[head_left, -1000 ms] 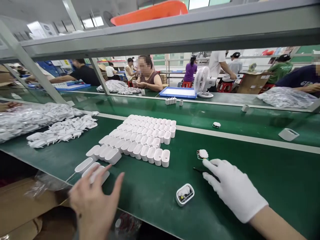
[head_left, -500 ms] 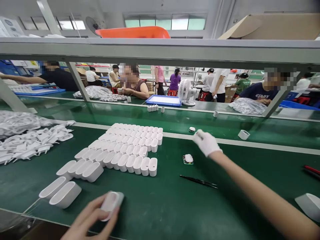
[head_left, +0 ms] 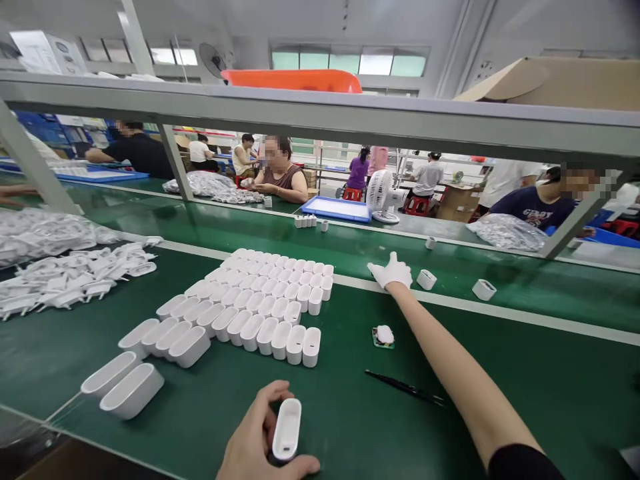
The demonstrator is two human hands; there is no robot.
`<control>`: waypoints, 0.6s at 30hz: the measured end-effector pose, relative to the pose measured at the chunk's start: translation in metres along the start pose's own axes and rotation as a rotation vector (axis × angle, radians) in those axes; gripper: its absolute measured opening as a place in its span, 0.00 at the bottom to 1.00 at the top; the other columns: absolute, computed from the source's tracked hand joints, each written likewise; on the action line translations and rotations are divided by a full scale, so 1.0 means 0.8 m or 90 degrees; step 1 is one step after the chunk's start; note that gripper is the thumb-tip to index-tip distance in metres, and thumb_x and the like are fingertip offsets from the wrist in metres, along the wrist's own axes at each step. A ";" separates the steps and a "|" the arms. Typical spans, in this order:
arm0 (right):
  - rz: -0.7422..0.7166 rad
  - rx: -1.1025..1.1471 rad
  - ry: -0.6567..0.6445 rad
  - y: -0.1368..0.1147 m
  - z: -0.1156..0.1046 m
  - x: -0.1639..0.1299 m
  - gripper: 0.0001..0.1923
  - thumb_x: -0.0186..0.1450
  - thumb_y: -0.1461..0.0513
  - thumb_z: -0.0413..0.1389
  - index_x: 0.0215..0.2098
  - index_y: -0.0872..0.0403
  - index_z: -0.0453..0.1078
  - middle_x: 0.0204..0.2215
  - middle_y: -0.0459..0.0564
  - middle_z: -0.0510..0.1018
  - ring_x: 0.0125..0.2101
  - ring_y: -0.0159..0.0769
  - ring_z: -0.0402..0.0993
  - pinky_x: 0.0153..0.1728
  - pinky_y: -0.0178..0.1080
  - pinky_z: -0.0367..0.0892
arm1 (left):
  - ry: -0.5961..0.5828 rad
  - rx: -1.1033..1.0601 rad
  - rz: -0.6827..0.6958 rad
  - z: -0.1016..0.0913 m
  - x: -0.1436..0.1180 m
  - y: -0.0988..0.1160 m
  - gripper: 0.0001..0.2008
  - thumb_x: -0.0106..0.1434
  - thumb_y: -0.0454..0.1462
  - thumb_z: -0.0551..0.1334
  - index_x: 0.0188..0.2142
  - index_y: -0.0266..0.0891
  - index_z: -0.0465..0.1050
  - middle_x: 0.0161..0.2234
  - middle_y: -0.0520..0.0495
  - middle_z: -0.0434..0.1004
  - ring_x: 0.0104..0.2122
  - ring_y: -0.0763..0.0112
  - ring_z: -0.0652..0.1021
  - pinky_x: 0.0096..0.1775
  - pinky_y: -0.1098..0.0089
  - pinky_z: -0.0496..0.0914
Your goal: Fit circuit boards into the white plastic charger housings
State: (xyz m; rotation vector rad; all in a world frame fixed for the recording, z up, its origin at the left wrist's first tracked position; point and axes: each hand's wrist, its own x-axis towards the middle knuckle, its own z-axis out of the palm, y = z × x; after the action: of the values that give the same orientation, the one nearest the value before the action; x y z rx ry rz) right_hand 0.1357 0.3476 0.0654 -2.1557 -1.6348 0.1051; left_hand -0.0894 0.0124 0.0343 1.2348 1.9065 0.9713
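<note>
My bare left hand [head_left: 253, 445] is at the bench's near edge and holds one white charger shell [head_left: 287, 430] upright, open end up. My right hand [head_left: 391, 272], in a white glove, is stretched far forward, palm down on the white strip at the conveyor's edge. Whether it grips anything I cannot tell; the small part seen there earlier is hidden. A block of several white shells [head_left: 270, 300] stands in rows between my hands. Near my right forearm lie a small circuit board with a white part [head_left: 384, 335] and black tweezers [head_left: 404, 388].
Loose white plug pieces [head_left: 75, 277] and bagged ones [head_left: 35, 230] lie at the left. Two shells [head_left: 426, 279] [head_left: 484, 289] ride the green conveyor. Beyond are a fan [head_left: 383, 195], a blue tray [head_left: 336, 208] and seated co-workers. A grey shelf rail [head_left: 320, 113] crosses overhead.
My left hand picked a shell from the left and brought it upright to the near edge. My right hand left the tweezers and reached forward to the conveyor edge, covering the small part there.
</note>
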 end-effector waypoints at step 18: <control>-0.519 0.350 -0.281 0.047 -0.108 -0.236 0.19 0.57 0.66 0.56 0.46 0.47 0.72 0.41 0.48 0.76 0.39 0.38 0.75 0.41 0.40 0.72 | 0.040 0.181 0.134 0.014 -0.020 0.019 0.14 0.50 0.46 0.70 0.29 0.42 0.70 0.33 0.50 0.67 0.32 0.64 0.73 0.27 0.71 0.65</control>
State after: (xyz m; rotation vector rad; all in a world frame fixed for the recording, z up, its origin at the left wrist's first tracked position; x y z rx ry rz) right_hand 0.1399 0.1387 0.0921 -1.0038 -2.2623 0.7146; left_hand -0.0677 0.0049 0.0437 1.6121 2.0464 0.8738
